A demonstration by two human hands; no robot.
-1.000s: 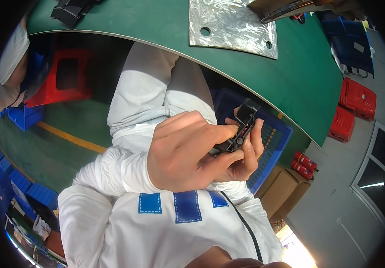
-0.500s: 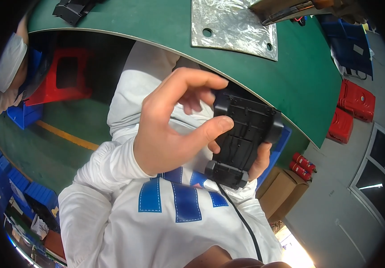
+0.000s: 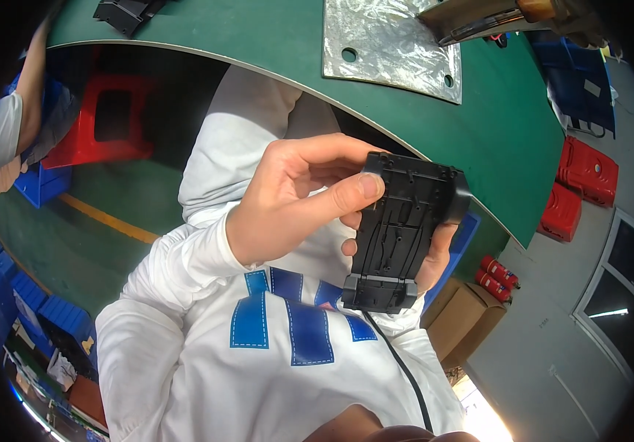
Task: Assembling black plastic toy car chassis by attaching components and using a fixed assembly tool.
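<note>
In front of my chest, just off the bench edge, I hold a black plastic housing with ribs and thin channels on its face and thick corner pieces. My left hand grips its upper left corner, the thumb on the face and the fingers partly hidden behind. My right hand is closed round its right edge, with most of that hand hidden behind the housing. A black cord runs down over my white clothing from below the housing. Whether the two are joined I cannot tell.
The green bench carries a metal plate under a machine tool, and another black plastic part. At left are a red stool and another person's arm. Red cases and a cardboard box stand at right.
My left hand has closed from a loose, open curl onto the upper left corner of the housing. The housing has shifted slightly and turned a little more upright.
</note>
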